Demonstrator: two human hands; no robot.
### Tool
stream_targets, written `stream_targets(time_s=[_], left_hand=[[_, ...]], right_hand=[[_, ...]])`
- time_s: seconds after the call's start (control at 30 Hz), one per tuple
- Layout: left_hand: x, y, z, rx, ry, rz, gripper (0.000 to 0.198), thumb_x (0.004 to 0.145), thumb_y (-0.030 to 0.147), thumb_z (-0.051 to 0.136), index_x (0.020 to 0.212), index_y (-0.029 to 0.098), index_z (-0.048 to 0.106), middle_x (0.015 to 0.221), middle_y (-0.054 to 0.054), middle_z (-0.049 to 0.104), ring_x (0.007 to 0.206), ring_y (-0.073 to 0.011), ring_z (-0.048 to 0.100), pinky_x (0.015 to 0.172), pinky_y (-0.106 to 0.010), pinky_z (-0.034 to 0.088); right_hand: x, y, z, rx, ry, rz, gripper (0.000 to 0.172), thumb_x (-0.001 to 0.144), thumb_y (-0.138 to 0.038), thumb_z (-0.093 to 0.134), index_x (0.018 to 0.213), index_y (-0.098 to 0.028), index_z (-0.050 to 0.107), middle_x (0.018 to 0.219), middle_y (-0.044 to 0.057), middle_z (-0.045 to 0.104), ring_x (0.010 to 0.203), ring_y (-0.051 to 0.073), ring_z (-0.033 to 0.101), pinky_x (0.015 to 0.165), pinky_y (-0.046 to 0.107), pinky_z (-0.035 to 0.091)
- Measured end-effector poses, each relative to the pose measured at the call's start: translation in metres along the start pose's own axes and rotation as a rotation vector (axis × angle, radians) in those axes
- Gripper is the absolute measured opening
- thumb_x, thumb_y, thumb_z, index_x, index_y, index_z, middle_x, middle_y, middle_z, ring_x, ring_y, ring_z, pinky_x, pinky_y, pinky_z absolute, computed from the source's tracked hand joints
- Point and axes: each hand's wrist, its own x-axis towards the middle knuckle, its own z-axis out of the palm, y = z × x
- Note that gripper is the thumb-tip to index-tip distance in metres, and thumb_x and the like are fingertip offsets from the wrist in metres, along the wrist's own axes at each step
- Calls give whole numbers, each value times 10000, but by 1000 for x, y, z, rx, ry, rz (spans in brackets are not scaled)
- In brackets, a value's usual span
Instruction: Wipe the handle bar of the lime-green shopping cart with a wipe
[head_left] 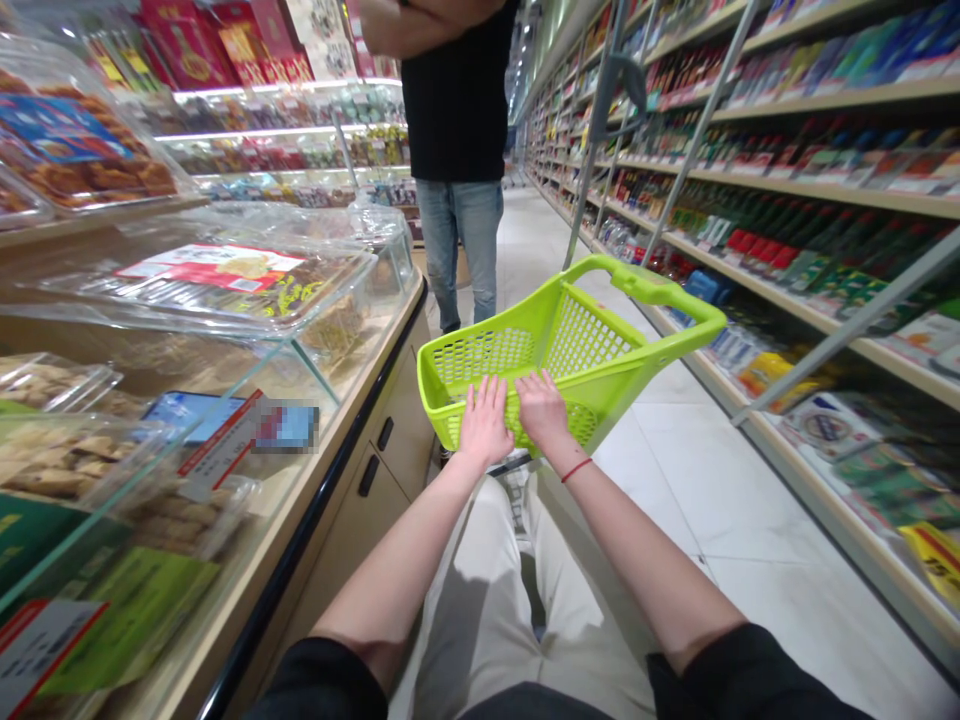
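Observation:
A lime-green plastic shopping basket (600, 340) with a long handle stands in the aisle in front of me, and nothing shows inside it. My left hand (486, 420) lies flat on the basket's near rim, fingers stretched out. Right beside it, my right hand (541, 408) rests on the same rim with its fingers curled over the edge; a red cord circles that wrist. The two hands nearly touch each other.
A glass-topped pastry counter (225, 330) with boxed biscuits runs along my left. Stocked shelves (787, 200) line the right side. A person in a black top and jeans (459, 200) stands just beyond the basket. White tiled floor (720, 480) stretches down the aisle.

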Motion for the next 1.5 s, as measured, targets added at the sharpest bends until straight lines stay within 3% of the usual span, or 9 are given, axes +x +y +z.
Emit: stream_targets(time_s=[0.2,0.47,0.57,0.73,0.87,1.0,1.2,1.4,1.5], left_hand=[[-5,-2,1,2,25,-3,831,674,197,537,1471,94,326,1468,-169,498,1443,-317,357,1255,-537,103],[-10,-11,2,-14,76,-3,719,672,198,555,1375,117,427,1394,-152,550,1436,-321,358,1257,-546,106],[-11,-10,1,-27,62,4,722,676,201,557,1379,111,419,1418,-155,534,1448,-322,338,1260,-544,86],[-11,-8,0,-23,37,15,736,689,222,555,1400,121,393,1454,-147,511,1463,-320,317,1257,-556,80],[-11,-8,0,-10,32,21,749,697,228,557,1415,121,375,1464,-151,501,1472,-315,303,1259,-552,79],[-13,-7,1,-12,29,16,751,693,225,562,1411,107,376,1469,-160,495,1474,-314,301,1262,-547,76],[-16,-6,1,-32,47,22,742,690,210,558,1404,129,373,1458,-145,508,1473,-296,310,1262,-539,100],[-15,-8,1,-59,33,26,738,690,215,555,1402,135,380,1458,-138,510,1473,-290,311,1263,-535,98],[-15,-10,2,-64,36,30,739,690,220,556,1402,132,381,1457,-141,508,1474,-294,307,1263,-543,83]], right_hand=[[-5,1,-3,11,-50,-83,464,894,-56,426,1303,-123,635,1354,153,631,1289,253,547,1174,455,297],[-10,72,-16,-105,5,-41,492,861,-37,435,1307,-108,630,1364,147,626,1327,245,509,1206,466,243],[-10,80,-19,-130,33,20,465,879,-54,422,1285,-99,644,1343,156,639,1330,263,505,1203,489,239],[-9,40,-11,-100,41,49,432,902,-60,409,1266,-26,638,1339,216,625,1307,280,532,1180,476,280],[-6,0,-3,-32,-11,5,446,898,-59,413,1284,-56,635,1360,195,615,1314,283,535,1180,477,283],[-8,-8,-3,30,-35,-67,500,869,-33,411,1320,-106,614,1395,136,602,1353,264,501,1200,504,240],[-15,38,-11,-12,-13,-111,513,847,-19,415,1301,-125,629,1367,124,627,1342,243,511,1214,511,216],[-12,110,-31,-101,33,-2,457,847,-63,431,1237,-111,664,1322,133,658,1326,263,515,1225,515,192],[-11,123,-36,-139,77,48,452,847,-69,431,1241,-95,652,1323,140,656,1331,268,503,1229,503,181]])
